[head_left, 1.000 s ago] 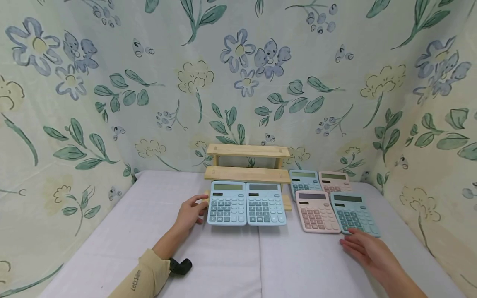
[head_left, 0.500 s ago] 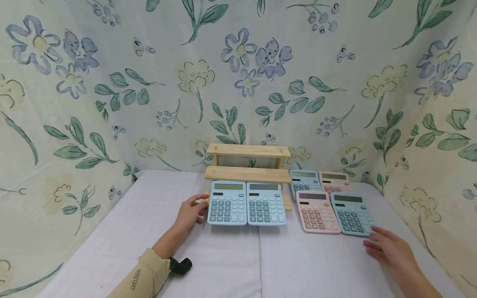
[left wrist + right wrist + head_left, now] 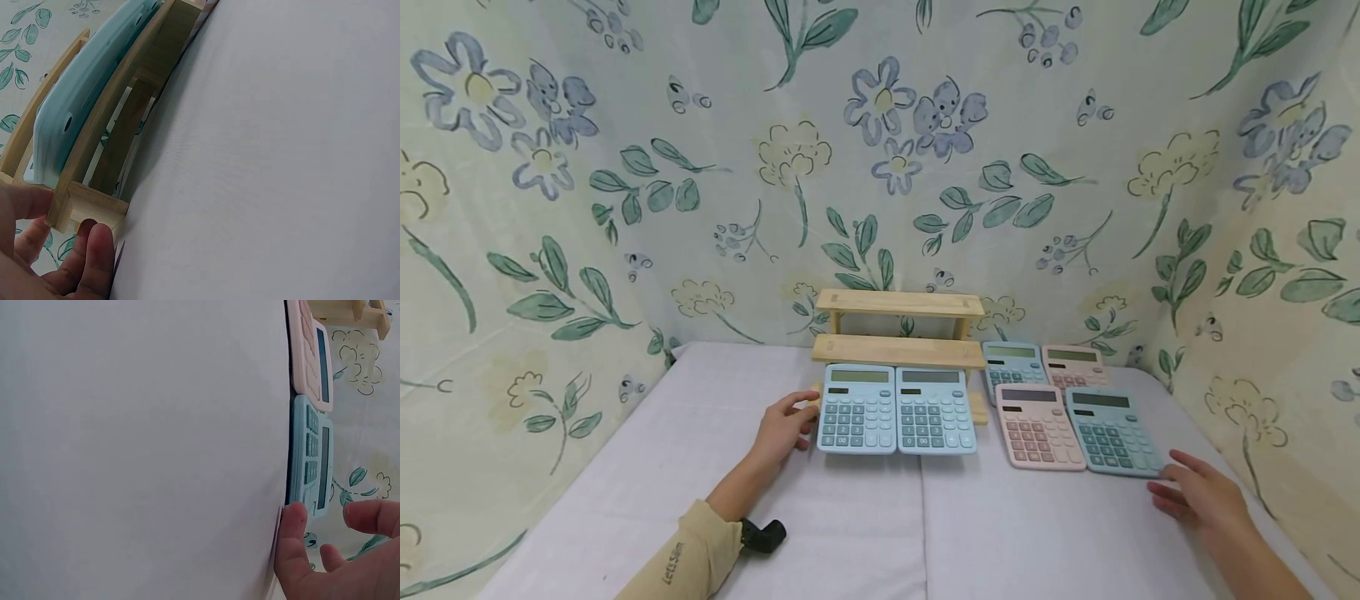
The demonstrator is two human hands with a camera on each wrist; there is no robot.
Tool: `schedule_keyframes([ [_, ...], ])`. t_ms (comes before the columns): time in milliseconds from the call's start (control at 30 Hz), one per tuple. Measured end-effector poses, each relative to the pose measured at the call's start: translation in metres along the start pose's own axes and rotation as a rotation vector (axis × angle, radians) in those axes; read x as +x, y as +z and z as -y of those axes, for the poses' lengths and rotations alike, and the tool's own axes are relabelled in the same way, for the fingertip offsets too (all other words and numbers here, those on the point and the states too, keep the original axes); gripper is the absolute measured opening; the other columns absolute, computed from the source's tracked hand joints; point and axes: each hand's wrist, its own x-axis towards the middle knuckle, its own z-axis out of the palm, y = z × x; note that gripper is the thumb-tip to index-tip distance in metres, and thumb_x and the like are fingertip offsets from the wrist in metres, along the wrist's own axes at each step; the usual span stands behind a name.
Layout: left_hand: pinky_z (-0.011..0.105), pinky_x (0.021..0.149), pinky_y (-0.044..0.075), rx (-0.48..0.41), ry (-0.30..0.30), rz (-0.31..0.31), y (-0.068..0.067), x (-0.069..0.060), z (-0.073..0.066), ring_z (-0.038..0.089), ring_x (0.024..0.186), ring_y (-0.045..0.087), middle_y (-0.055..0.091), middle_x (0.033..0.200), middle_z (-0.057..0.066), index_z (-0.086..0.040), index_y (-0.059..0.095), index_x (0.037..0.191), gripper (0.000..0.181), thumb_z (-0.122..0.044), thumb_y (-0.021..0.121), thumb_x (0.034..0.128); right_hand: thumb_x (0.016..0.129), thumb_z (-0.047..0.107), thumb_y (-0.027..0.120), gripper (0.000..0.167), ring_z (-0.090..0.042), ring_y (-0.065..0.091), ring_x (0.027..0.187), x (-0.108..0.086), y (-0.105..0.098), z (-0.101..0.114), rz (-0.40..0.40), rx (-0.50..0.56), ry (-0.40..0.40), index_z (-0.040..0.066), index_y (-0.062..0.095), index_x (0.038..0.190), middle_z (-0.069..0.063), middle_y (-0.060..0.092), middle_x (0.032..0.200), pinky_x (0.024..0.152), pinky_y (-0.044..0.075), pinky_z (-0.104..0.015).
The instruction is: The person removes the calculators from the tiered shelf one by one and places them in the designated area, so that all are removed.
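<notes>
A flowered cloth (image 3: 722,125) hangs behind and at both sides. In front of it is a tabletop (image 3: 1037,542) under a white cover. At its far middle stands a stepped wooden stand (image 3: 898,350) with three steps. A tan sleeve (image 3: 685,554) covers the person's left forearm.

Six calculators are in view. The left light-blue calculator (image 3: 857,408) and the right light-blue calculator (image 3: 934,408) lie side by side on the lowest step, long edges together, their near ends jutting past it. To the right of the stand, on the tabletop, the near pink calculator (image 3: 1041,429) and the near blue calculator (image 3: 1108,429) sit next to each other; behind them are the far blue calculator (image 3: 1011,364) and the far pink calculator (image 3: 1072,367), both partly covered.

The left hand (image 3: 781,429) is at the left end of the lowest step, its grip nearly closed, fingers bent about the wooden end. The right hand (image 3: 1206,496) is by the near blue calculator's right corner, its grip loosely spread with thumb and fingers apart; one fingertip touches that corner, with nothing grasped.

A small black device (image 3: 763,537) sits at the left wrist.
</notes>
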Motion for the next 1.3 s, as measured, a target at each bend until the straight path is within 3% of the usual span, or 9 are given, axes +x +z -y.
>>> schedule_keyframes([
  [267,0.029,0.058,0.054,0.005,-0.002,0.001,0.001,0.000,0.000,0.021,0.081,0.059,0.068,0.106,0.011,-0.019,0.066,0.128,0.034,-0.025,0.065,0.0949,0.096,0.008,0.049,0.076,-0.025,0.071,0.078,0.004,0.000,0.011,0.064,0.012,0.037,0.011,0.011,0.162,-0.031,0.025,0.157,0.076,0.061,-0.040],
  [1300,0.029,0.059,0.054,0.002,-0.016,-0.006,-0.002,0.002,0.003,0.022,0.081,0.059,0.068,0.105,0.011,-0.021,0.066,0.129,0.034,-0.026,0.065,0.0949,0.101,0.013,0.044,0.066,-0.021,0.070,0.079,0.001,0.001,0.018,0.135,-0.023,-0.018,0.004,0.016,0.160,-0.031,0.023,0.157,0.078,0.061,-0.038],
])
